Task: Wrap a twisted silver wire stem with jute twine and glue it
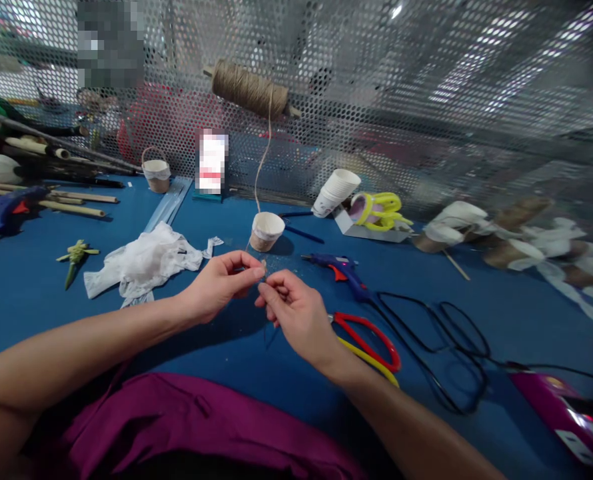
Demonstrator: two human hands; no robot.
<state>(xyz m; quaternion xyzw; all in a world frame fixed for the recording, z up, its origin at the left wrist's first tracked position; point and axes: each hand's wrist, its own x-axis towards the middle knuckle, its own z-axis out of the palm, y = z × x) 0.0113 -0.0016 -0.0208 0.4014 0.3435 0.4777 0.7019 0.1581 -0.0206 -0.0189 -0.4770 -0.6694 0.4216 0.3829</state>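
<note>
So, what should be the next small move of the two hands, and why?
Probably draw the jute twine gently snug: left hand and right hand pinch close together at what seems its lower end, and above the cup it curves loosely to the spool.

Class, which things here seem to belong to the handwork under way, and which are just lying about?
Likely in the work:
small pinched piece
twine
twine roll
nearest cup
nearer glue gun
scissors

Apparently lying about:
white cloth
green woven piece
stacked cups
handled cup
</note>
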